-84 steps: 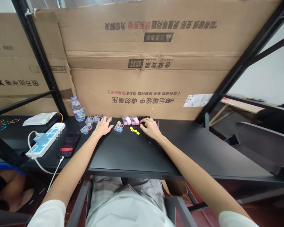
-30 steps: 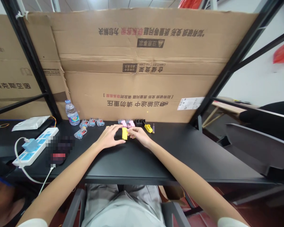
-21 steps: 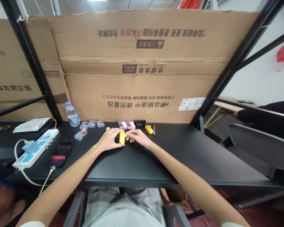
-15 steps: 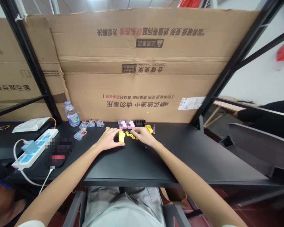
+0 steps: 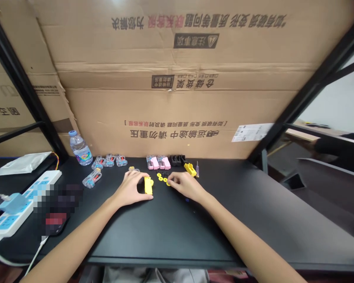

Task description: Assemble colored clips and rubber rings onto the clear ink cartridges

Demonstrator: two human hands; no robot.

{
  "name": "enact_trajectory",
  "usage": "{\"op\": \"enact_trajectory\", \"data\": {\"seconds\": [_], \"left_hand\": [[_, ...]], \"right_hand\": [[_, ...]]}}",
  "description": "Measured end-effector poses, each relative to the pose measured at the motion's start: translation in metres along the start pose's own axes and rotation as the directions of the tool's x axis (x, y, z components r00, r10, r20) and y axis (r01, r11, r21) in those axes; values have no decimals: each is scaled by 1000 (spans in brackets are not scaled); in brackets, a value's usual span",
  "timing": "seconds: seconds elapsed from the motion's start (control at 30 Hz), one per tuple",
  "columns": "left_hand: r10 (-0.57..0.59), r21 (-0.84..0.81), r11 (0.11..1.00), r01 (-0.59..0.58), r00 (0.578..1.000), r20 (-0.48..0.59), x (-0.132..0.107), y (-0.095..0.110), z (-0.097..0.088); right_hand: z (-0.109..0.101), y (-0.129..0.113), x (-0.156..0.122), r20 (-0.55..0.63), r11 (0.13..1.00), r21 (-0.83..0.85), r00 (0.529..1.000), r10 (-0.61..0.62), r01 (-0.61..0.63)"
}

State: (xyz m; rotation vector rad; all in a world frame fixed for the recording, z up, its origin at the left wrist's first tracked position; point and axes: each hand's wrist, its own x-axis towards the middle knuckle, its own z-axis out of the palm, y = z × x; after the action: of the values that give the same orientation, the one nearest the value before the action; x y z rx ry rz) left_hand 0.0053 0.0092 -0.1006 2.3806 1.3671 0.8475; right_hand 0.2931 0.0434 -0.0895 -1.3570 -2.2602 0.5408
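Pinched between the thumb and fingers of my left hand [image 5: 132, 188] is a yellow plastic toy car body [image 5: 148, 185], held on end just over the black table. A round yellow wheel shows on its right side. My right hand [image 5: 185, 184] is closed in a pinch, its fingertips on a small yellow wheel [image 5: 168, 183] that they partly cover. Several more loose yellow wheels [image 5: 161, 178] lie on the table between the hands, with small black parts [image 5: 164, 173] just behind them. Another yellow toy body [image 5: 190, 169] rests behind my right hand.
Along the cardboard [image 5: 177, 145] stand clear toy cars [image 5: 109, 160], pink ones [image 5: 158, 162] and black ones [image 5: 177, 160]. A screwdriver [image 5: 197, 169] is at right. To the left are a water bottle [image 5: 81, 149], a power strip [image 5: 26, 206] and a blurred dark device [image 5: 60, 212].
The view has tilted down and come closer to the table. My right fingertips have come down to the nearest yellow wheel. The left hand keeps its hold on the yellow car body.
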Motion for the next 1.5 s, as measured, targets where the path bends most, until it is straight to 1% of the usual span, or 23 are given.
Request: {"op": "enact_trajectory", "data": {"seconds": [0.13,0.23,0.4,0.53,0.63,0.77,0.9,1.0,1.1,1.2,1.3,1.5], "left_hand": [[16,-15,1000,-16,1000,21,-1,2,-1],[15,-32,999,-14,999,43,-3,3,-1],[-20,-36,999,22,998,55,-4,-2,-2],[-89,-46,995,91,995,45,-2,-9,-4],[-125,-61,990,128,991,51,0,-12,-3],[-101,-75,991,107,991,82,2,-13,-1],[-51,-72,996,60,991,124,2,-10,-4],[-21,-56,998,28,991,129,2,-5,-5],[-11,-40,999,16,992,125,1,0,-1],[3,-39,999,1,994,108,1,4,3],[-10,-19,1000,12,996,87,4,3,4],[-6,7,1000,6,993,118,11,-2,2]], "right_hand": [[0,-3,-2,-12,999,42,1000,28,-27],[5,-1,-1,-28,996,79,999,38,-35],[10,15,0,-61,984,170,996,68,-57],[5,29,1,-119,974,213,988,104,-76],[4,35,3,-140,968,236,982,122,-87],[8,33,5,-117,968,246,989,87,-56],[15,29,6,-111,970,240,992,59,-31],[19,31,10,-153,971,237,986,63,-25],[23,31,12,-228,974,226,971,69,-16],[26,28,9,-252,981,195,968,23,27],[25,26,4,-272,983,171,962,-18,66],[17,27,2,-223,988,147,975,-5,39]]}}
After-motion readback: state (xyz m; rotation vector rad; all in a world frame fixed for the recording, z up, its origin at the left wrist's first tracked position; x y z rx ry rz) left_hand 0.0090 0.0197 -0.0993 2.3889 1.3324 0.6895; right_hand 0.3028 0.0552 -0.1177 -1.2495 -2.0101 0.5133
